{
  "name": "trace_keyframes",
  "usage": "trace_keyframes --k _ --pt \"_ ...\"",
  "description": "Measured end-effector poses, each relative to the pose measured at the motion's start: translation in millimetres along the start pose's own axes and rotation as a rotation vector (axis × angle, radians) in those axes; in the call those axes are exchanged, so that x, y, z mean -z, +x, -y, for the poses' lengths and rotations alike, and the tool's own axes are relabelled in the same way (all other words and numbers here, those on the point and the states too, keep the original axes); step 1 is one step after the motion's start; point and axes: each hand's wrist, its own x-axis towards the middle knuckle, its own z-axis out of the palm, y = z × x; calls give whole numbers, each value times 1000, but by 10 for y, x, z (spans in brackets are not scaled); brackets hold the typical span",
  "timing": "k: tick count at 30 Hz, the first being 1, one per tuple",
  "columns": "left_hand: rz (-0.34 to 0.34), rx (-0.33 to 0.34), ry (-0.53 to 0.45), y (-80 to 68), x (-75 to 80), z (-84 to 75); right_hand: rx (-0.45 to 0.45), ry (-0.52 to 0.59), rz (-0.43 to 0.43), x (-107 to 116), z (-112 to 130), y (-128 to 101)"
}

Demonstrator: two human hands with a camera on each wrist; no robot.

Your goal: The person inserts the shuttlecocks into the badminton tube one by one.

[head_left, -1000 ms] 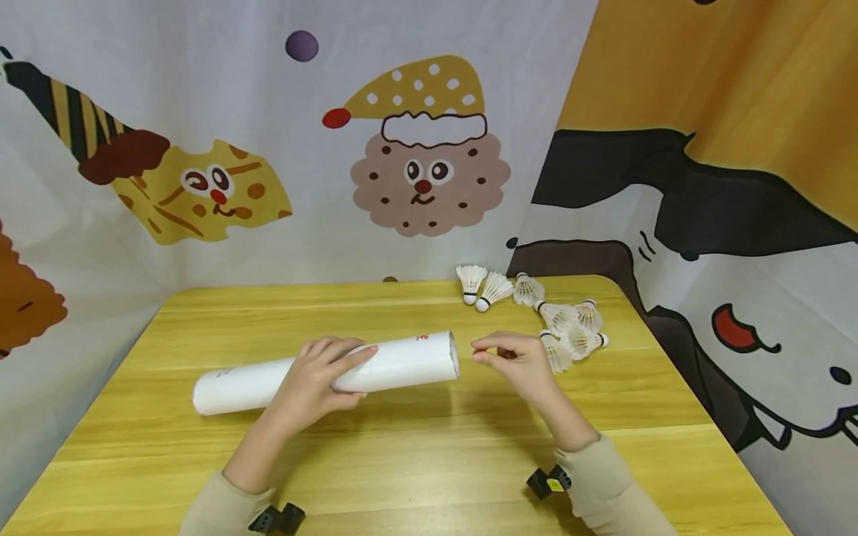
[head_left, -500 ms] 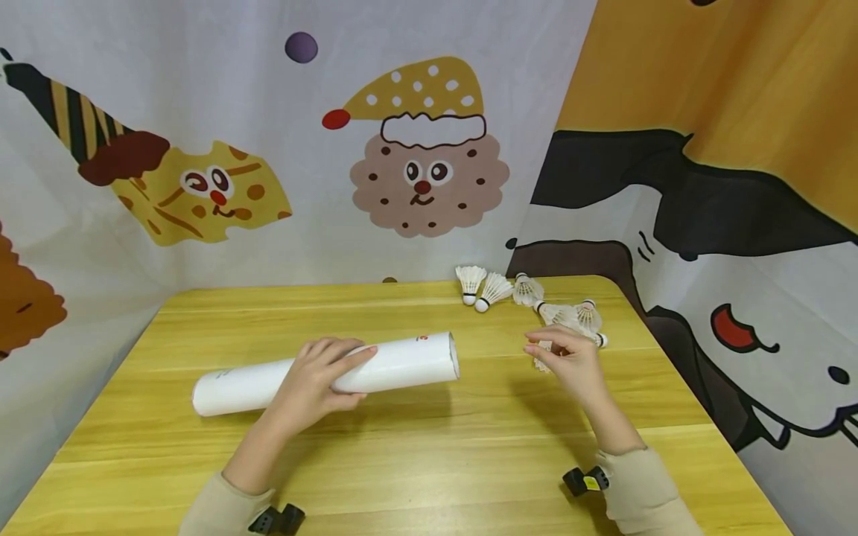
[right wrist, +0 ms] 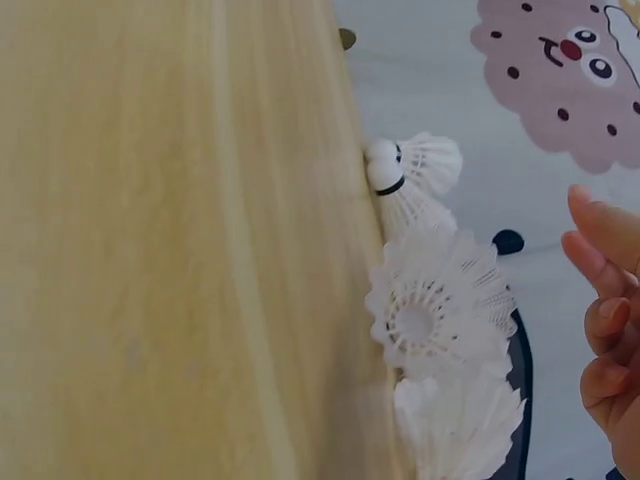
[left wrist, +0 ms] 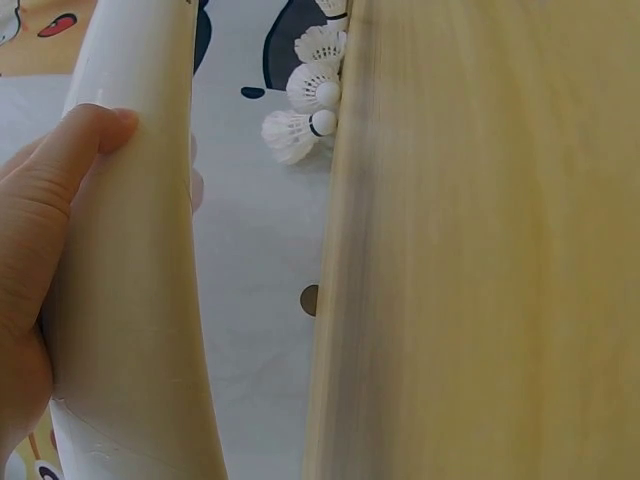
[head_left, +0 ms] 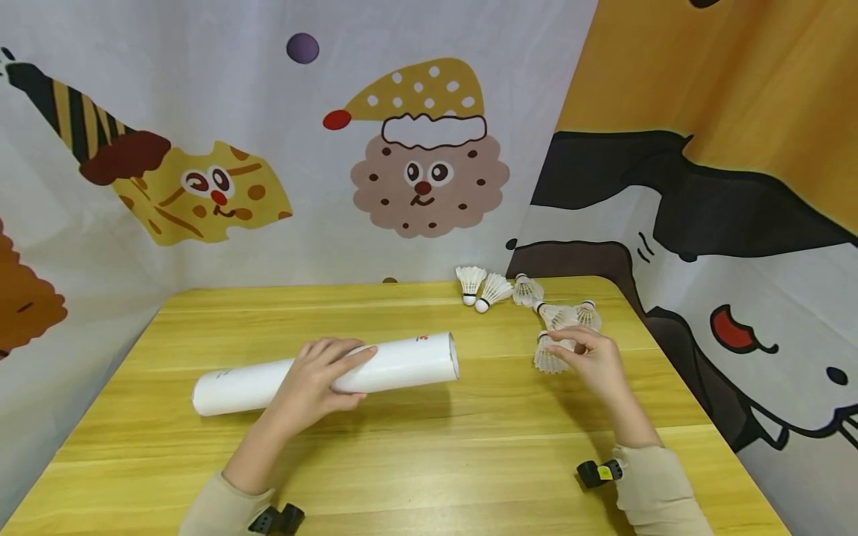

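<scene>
In the head view, my left hand (head_left: 315,380) grips a white cardboard shuttlecock tube (head_left: 409,363) from above, thumb on the near side. The tube lies crosswise, its right end tipped up and facing the shuttlecocks; the left wrist view shows thumb and palm against the white tube wall (left wrist: 130,250). My right hand (head_left: 596,365) is over the near part of the shuttlecock group, overlapping a white shuttlecock (head_left: 550,360) there. Thumb and forefinger stand slightly apart with nothing between them, the other fingers loosely curled, as the right wrist view of the hand (right wrist: 612,310) shows.
Farther back, several more shuttlecocks lie toward the table's right rear, among them an upright-looking one (head_left: 471,284) and a leaning one (head_left: 494,290). The wooden table (head_left: 429,476) ends at a curtain (head_left: 268,97) printed with cartoon figures.
My right hand has moved right, away from the tube's right end, to the nearer shuttlecocks. My left hand and the tube have stayed in place.
</scene>
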Motion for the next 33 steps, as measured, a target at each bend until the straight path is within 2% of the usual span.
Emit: trace_keyframes --k 5,12,18,27,33 --pt "5 3 -4 2 5 3 -36 -69 13 10 -110 -12" --pt "-23 -16 -3 26 7 2 -123 -152 37 15 -190 -35" --pt "-23 -21 3 27 5 5 -176 -188 68 13 -230 -56" --pt "2 -7 2 12 4 3 -171 -232 55 11 -259 -90" --pt "-10 -10 2 11 4 0 -165 -259 28 11 -253 -96"
